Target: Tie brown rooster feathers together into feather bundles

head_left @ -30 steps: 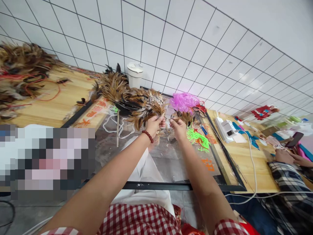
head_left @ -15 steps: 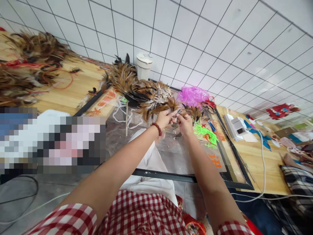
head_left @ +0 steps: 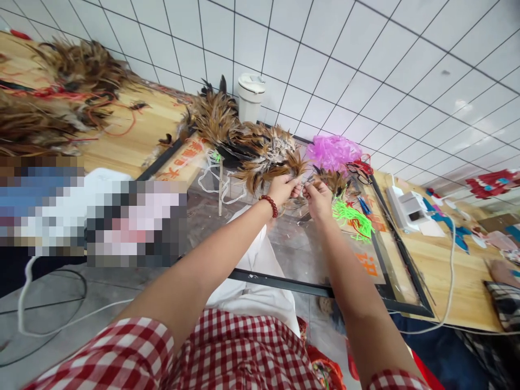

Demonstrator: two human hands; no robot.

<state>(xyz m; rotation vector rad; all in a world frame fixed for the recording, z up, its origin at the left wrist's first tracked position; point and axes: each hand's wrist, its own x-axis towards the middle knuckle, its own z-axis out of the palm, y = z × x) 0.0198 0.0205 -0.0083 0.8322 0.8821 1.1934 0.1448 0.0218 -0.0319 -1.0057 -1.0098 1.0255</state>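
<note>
My left hand [head_left: 284, 189], with a dark red bead bracelet on its wrist, is closed in a pinch at the base of some brown feathers [head_left: 297, 162]. Just to its right, my right hand [head_left: 319, 199] pinches something small and dark between thumb and forefinger, too small to name. A narrow gap separates the two sets of fingertips. Both hands are above a glass-topped table with a black frame [head_left: 280, 283]. Behind them lies a large heap of brown and black feathers [head_left: 260, 146]. Bright green string [head_left: 353, 219] is right of my right hand.
A pink-purple plastic bundle [head_left: 333, 151] and a white lidded cup [head_left: 251, 97] stand near the tiled wall. Blue-handled pliers or snippers [head_left: 364, 206] lie at the right. More feathers [head_left: 83, 65] cover the left table. A white power strip [head_left: 400, 208] sits at right.
My hands have drawn slightly apart at the fingertips, both still pinching. The whole scene sits further right in the picture as my head has turned a little left.
</note>
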